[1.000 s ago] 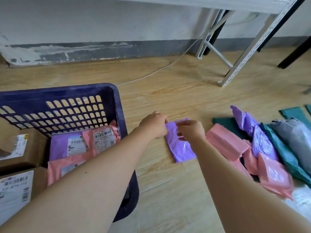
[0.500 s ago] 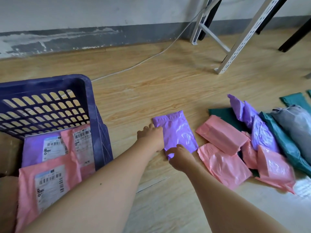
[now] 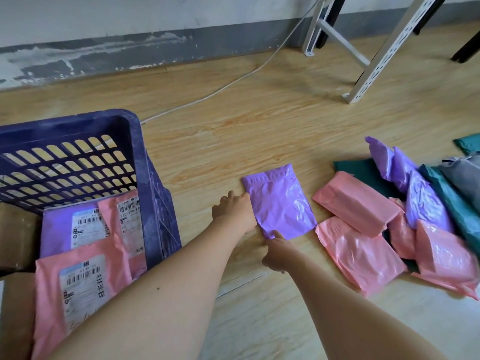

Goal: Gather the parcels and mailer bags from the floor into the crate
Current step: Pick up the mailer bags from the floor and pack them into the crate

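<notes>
A purple mailer bag [image 3: 281, 201] lies flat on the wooden floor just right of the dark blue crate [image 3: 135, 141]. My left hand [image 3: 233, 213] grips its left edge, fingers curled against it. My right hand [image 3: 275, 252] pinches its near corner, thumb on top. Inside the crate lie a labelled purple mailer [image 3: 62, 229], labelled pink mailers [image 3: 78, 287] and cardboard parcels [image 3: 15, 237]. To the right, a heap on the floor holds pink bags [image 3: 359, 258], purple bags [image 3: 426, 206], teal bags [image 3: 457, 203] and a grey one [image 3: 465, 172].
A white perforated shelf frame [image 3: 384, 53] stands on the floor at the back right, with black legs beside it. A white cable [image 3: 233, 83] runs across the boards toward the wall. Bare floor lies between crate and heap.
The purple bag, held up at its top edge by both hands a second ago, now lies flat on the floor. My right hand has moved to its near corner, my left to its side.
</notes>
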Available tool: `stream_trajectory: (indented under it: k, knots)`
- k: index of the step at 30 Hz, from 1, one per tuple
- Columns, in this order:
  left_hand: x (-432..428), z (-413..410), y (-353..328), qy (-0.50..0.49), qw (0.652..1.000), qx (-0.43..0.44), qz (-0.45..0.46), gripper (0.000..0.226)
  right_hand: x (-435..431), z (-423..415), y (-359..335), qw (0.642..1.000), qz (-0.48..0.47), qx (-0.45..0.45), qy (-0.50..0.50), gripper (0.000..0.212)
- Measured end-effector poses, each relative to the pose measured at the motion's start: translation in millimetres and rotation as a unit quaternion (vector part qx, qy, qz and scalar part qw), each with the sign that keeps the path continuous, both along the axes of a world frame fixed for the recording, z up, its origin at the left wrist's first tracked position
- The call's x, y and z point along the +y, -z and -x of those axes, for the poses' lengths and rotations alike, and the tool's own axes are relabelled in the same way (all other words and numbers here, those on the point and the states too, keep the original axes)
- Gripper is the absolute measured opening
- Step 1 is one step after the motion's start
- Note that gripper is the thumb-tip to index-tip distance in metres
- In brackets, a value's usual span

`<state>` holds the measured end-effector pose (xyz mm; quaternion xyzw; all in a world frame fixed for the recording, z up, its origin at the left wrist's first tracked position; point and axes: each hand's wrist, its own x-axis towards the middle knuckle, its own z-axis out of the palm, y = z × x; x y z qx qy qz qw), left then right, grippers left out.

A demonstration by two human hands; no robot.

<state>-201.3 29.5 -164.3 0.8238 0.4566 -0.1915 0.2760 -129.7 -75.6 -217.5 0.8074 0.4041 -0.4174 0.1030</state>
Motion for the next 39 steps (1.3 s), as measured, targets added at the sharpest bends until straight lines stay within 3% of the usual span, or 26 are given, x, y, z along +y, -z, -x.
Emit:
stream_trajectory:
  k: [7,10,15,17,21,29,39]
  knots:
    - [-1,0,-2,-0.005,1.0,0.002,-0.003,0.052,0,-4,-1,0.999,-0.013,-0.025,0.022,0.04]
    - [-2,2,-5,-0.007,1.0,-0.005,-0.002,0.051,4,-7,-9,0.997,-0.051,-0.047,0.046,0.006]
    - [-2,4,-15,-0.015,1.0,-0.022,-0.008,0.049,12,-20,-24,0.955,-0.194,-0.161,0.155,0.014]
    - [-2,5,-19,-0.016,0.999,-0.028,-0.011,0.049,15,-24,-34,0.936,-0.234,-0.185,0.184,0.006]
    - [0,14,-33,-0.024,0.999,-0.042,-0.017,0.049,17,-26,-65,0.91,-0.29,-0.228,0.188,0.026]
    - [-9,35,-86,-0.029,0.993,-0.116,-0.027,0.049,12,-19,-148,0.897,-0.307,-0.257,0.186,0.021]
    - [-11,98,-173,-0.069,0.976,-0.202,-0.039,0.055,-1,38,-251,0.869,-0.385,-0.206,0.233,0.025]
